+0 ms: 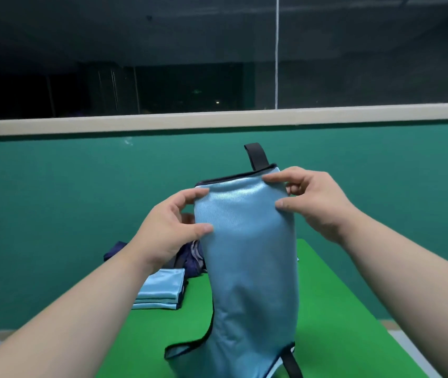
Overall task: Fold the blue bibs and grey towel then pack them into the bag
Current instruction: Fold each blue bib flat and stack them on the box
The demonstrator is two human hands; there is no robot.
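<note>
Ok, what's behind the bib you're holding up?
Left of the held bib, dark blue fabric, probably the bag, pokes out behind the folded bibs on the green table. The rest is covered.

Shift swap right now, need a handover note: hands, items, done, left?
Left grip pinches the bib at its top left corner, right grip at the top right. The bib hangs unfolded over the table.
Folded bibs are stacked at the table's left, with a dark bundle behind them, probably the bag.
Done: that stack.
Left: fold this bib, fold the towel (not clearly visible), pack everything.
</note>
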